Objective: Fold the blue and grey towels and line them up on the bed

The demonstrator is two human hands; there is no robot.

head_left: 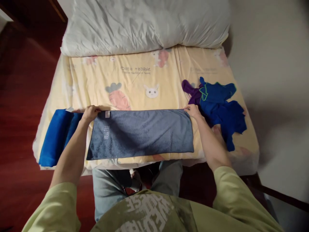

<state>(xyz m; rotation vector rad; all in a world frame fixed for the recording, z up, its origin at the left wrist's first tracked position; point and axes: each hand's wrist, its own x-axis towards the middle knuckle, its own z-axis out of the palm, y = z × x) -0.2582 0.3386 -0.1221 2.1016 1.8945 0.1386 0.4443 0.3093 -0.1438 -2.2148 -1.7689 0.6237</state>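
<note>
A blue-grey towel (145, 133) lies spread lengthwise across the near part of the bed, with a small white label near its upper left corner and pale lettering down the left end. My left hand (90, 113) pinches its far left corner. At the far right corner my right hand (193, 111) grips the same edge between thumb and fingers. Left of the towel, partly behind my left forearm, sits a folded bright blue cloth (54, 137) with a white tag. Crumpled blue cloths (223, 111) with green edging and a purple cloth (191, 91) lie just beyond my right hand.
The bed has a yellow sheet (135, 83) printed with rabbits and carrots. A large pale grey quilt (145, 25) is heaped at the far end. A white wall (272, 64) stands along the right, and reddish wooden floor (24, 103) shows on the left.
</note>
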